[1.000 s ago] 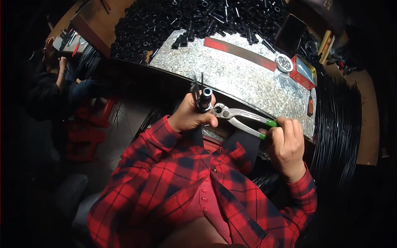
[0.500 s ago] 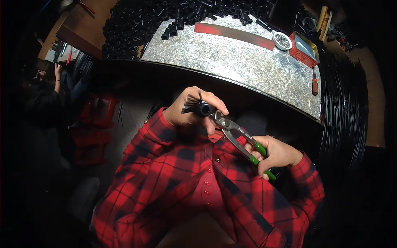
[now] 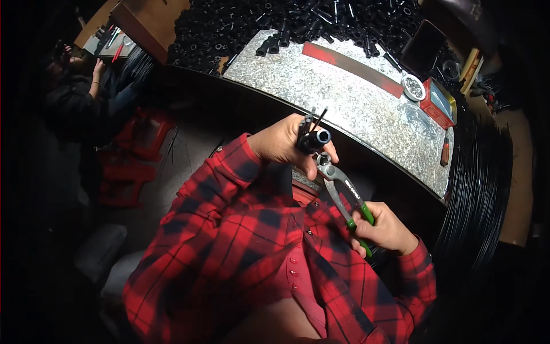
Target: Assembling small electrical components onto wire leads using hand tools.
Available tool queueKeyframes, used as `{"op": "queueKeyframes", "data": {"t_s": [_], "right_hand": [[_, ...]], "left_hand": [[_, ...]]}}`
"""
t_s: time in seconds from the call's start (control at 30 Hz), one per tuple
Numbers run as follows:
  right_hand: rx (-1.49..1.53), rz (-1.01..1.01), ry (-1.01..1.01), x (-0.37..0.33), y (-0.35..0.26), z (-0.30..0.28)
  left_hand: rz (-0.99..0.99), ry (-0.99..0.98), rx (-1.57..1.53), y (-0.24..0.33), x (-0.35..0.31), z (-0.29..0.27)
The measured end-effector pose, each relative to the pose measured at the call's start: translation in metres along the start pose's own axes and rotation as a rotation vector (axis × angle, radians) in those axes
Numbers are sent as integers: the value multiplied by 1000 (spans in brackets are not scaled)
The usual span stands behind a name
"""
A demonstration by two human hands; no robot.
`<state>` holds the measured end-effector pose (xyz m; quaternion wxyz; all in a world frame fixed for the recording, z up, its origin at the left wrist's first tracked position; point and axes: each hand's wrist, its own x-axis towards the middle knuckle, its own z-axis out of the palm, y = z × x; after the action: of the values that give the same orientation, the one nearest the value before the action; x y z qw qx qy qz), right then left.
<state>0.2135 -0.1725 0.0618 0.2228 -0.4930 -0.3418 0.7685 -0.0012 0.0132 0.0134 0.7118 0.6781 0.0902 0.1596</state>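
Closed around a black hollow tube-shaped part (image 3: 314, 141) is my left hand (image 3: 279, 141); the part's round open end faces up to the right. Several thin black rods stick out beside the tube, above my fingers. Metal pincers (image 3: 342, 190) with green handles are gripped in my right hand (image 3: 385, 230). Their jaws sit just below the tube's open end, near my left thumb and fingertips. I cannot tell whether the jaws bite on anything. Both hands are held in front of my red and black plaid shirt, near the bench edge.
Beyond my hands is a speckled bench (image 3: 275, 74) with a heap of black tubular parts (image 3: 229, 34), a red-brown strip (image 3: 352, 69), a white bowl of small bits (image 3: 413, 87), a red box (image 3: 438, 109) and a screwdriver (image 3: 445, 150). Black rods (image 3: 481, 189) hang right. Another person (image 3: 86, 103) works left.
The view has shifted, so the bench appears lower and further right. The tube's open end has turned toward the upper right, and the pincers stand steeper. Both hands keep their hold.
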Motion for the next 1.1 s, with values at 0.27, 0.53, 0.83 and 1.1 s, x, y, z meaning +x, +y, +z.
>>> {"op": "queueKeyframes", "data": {"t_s": [0.27, 0.53, 0.83, 1.1], "right_hand": [[-613, -359, 287, 5, 2, -2], [-273, -126, 48, -3, 2, -17], [-1350, -672, 728, 22, -1, -15], [-937, -593, 442, 38, 7, -16]], "left_hand": [[155, 114, -29, 10, 6, 1], [66, -61, -24, 4, 8, 8], [54, 72, 4, -3, 10, 19], [134, 171, -90, -14, 5, 21]]}}
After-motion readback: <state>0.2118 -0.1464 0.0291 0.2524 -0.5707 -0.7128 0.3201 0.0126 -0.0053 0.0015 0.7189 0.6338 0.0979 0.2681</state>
